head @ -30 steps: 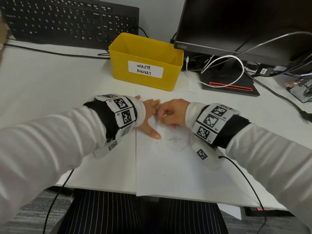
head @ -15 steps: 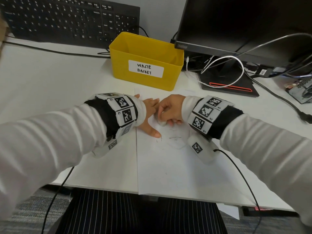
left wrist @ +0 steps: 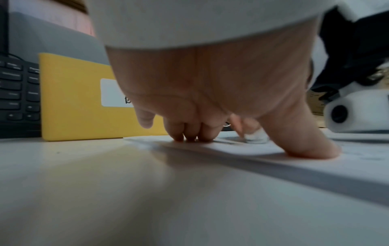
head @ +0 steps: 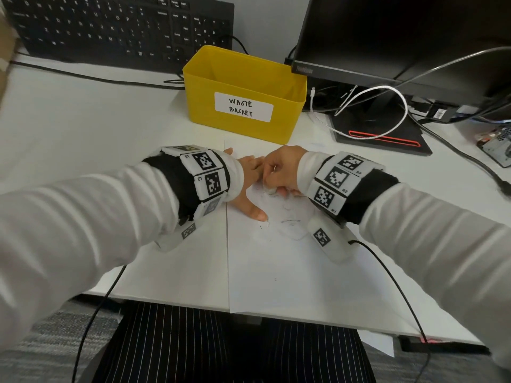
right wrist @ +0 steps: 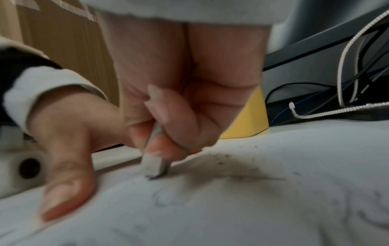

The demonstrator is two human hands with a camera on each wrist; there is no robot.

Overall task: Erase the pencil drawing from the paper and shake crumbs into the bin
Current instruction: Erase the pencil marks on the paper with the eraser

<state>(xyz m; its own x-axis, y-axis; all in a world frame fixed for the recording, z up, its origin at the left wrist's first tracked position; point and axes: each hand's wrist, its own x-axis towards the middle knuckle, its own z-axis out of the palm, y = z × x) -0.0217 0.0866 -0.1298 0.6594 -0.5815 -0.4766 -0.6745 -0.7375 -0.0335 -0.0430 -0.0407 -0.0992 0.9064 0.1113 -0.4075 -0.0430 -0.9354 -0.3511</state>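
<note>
A white sheet of paper (head: 276, 272) lies on the desk with faint pencil lines (head: 287, 221) in its upper middle. My right hand (head: 279, 175) pinches a small white eraser (right wrist: 154, 164) between thumb and fingers, its tip on the paper among dark crumbs (right wrist: 238, 164). My left hand (head: 249, 186) lies spread on the sheet's left part, thumb (left wrist: 305, 146) and fingertips (left wrist: 189, 136) pressing it flat just beside the eraser. The yellow bin (head: 243, 95) labelled WASTE BASKET stands right behind the paper's top edge.
A black keyboard (head: 116, 26) leans at the back left. A monitor (head: 401, 37) with its black stand base (head: 381, 131) and a loop of white cable (head: 387, 111) fill the back right. The paper's lower edge overhangs the desk's front edge (head: 166, 302).
My right hand with the eraser has shifted a little up and away across the drawing, with small rubbing moves. The left hand keeps its place on the paper.
</note>
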